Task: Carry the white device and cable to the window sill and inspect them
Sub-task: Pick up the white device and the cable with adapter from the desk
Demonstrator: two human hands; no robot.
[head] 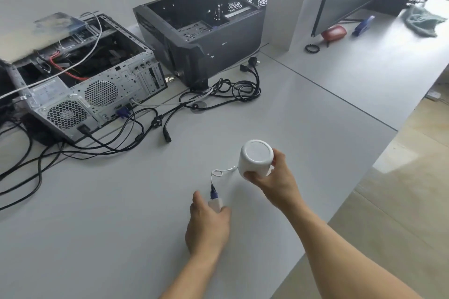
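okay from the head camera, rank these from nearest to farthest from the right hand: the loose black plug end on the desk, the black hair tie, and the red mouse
From the right hand:
1. Loose black plug end, to its left on the desk.
2. Black hair tie, farther back by the white box.
3. Red mouse, just beyond the hair tie, under the monitor.

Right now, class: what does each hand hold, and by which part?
The right hand grips the white device around its lower side wall. The left hand holds the white plug block at the cable's end.
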